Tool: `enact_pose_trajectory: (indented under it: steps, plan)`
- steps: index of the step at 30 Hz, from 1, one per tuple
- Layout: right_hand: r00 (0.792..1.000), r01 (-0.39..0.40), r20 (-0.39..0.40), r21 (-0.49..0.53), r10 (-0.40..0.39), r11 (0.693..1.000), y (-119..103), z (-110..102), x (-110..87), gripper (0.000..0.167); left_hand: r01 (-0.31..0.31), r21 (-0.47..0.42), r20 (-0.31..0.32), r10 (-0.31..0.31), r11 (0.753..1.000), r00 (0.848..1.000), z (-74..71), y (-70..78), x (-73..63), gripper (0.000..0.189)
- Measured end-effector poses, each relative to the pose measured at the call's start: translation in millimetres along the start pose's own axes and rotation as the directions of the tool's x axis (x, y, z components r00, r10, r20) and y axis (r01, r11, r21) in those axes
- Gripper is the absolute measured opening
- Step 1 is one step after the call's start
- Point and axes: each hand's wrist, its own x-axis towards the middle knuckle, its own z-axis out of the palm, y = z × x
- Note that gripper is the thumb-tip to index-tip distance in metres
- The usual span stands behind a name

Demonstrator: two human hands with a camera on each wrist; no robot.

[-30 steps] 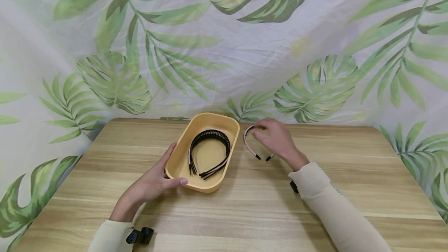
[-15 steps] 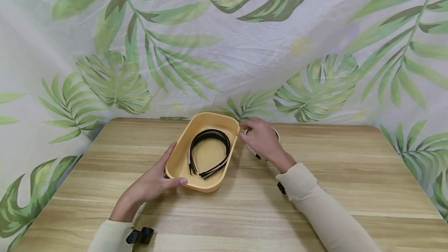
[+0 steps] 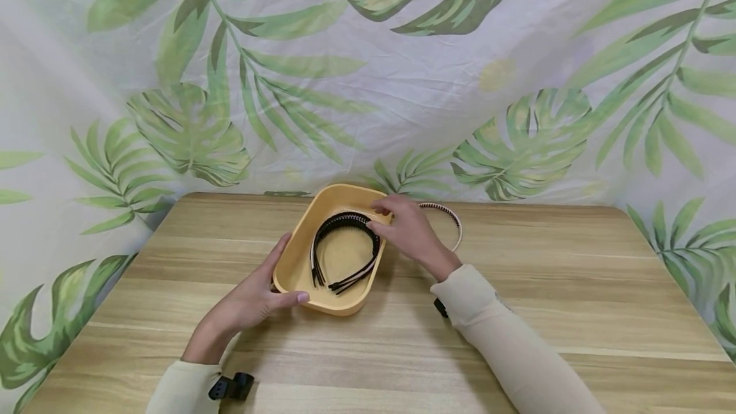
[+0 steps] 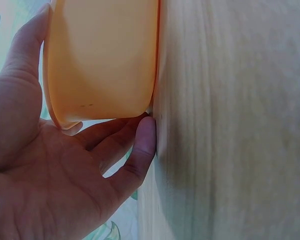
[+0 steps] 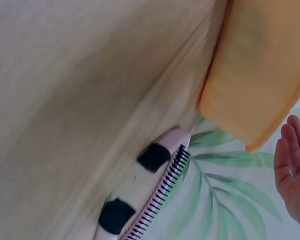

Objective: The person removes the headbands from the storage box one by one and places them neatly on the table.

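A yellow plastic box point(image 3: 345, 302) stands tilted in angle on the table. My left hand point(image 3: 250, 304) grips its near left corner, the thumb over the rim; in the left wrist view the fingers point(image 4: 122, 145) curl along the outer side. Inside lie several black and pale toothed headbands point(image 3: 345, 218), nested together. Over the right rim reaches my right hand point(image 3: 407, 230), its fingers loosely bent above the headbands and holding nothing. Beyond it, a pale pink headband with dark teeth point(image 3: 459, 225) rests on the table, partly hidden by that hand; its black end tips point(image 5: 155, 157) show in the right wrist view.
The wooden table point(image 3: 563, 286) ends at the back against a hanging cloth point(image 3: 414, 94) with a green leaf print. Each sleeve has a black wrist camera mount point(image 3: 231, 387) on it.
My right hand has let go of the pink headband, leaving it on the table, and has moved left over the box's rim. My left hand and the box stay in place.
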Motion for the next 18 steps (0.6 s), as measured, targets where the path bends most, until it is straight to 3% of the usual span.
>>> enact_pose_trajectory:
  steps: [18]
  plan:
    - [0.995, 0.01, 0.101, -0.058, -0.004, 0.998, 10, 19, 21.5, 0.031, 0.006, -0.012, 0.003, -0.006, 1.0, 1.0, -0.2, -0.2, 0.3, 0.123]
